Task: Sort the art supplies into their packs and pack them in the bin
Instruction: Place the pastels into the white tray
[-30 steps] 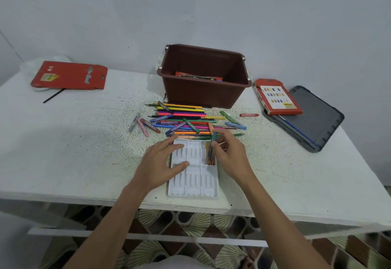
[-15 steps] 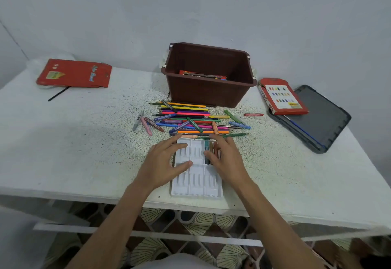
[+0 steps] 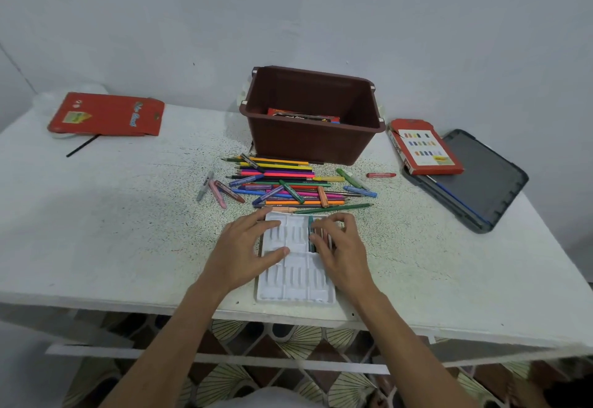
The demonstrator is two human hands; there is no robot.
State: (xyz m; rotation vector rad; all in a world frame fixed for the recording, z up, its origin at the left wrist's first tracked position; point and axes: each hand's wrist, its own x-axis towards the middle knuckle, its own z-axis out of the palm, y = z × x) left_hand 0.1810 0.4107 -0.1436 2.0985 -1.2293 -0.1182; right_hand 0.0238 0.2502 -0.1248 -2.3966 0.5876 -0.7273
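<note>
A white plastic crayon tray (image 3: 293,282) lies near the table's front edge. My left hand (image 3: 245,249) rests flat on its left side, fingers spread. My right hand (image 3: 341,247) lies over the tray's upper right section and presses a teal crayon (image 3: 310,231) down into a slot beside a few other crayons. Behind the tray lies a heap of coloured pencils and crayons (image 3: 288,183). The brown bin (image 3: 313,115) stands behind the heap with a red pack inside it.
A red crayon box (image 3: 423,148) lies on a dark grey case (image 3: 475,180) at the right. A red pack (image 3: 107,114) and a black pencil (image 3: 81,146) lie at the far left. A loose red crayon (image 3: 380,175) sits right of the heap.
My right hand has lowered the teal crayon from a tilted hold into the tray's upper right section. My left hand stays on the tray.
</note>
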